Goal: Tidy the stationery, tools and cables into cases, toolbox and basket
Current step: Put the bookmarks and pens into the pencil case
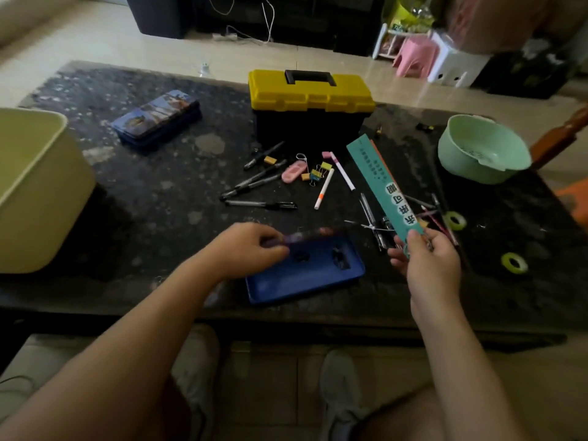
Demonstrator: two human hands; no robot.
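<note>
On the dark table [152, 224], the left hand [251, 249] sits at six o'clock, fingers curled round the blurred lid [313, 233] of the open blue case [305, 276]; whether the lid is hinged to the case cannot be told; the right hand [426, 261], at four o'clock, pinches the near end of a long teal card [381, 186] between thumb and fingers, and the card slants away towards one o'clock; the two hands are apart; a yellow-lidded toolbox [310, 103] stands shut at twelve o'clock; a closed blue case [157, 120] lies at ten o'clock; a green basket [482, 149] sits at two o'clock; black pens [254, 183], binder clips [319, 175] and white markers [324, 188] lie scattered at the centre, just in front of the toolbox; two rolls of yellow tape [455, 220] lie at three o'clock; a pale yellow bin [35, 186] stands at nine o'clock.
</note>
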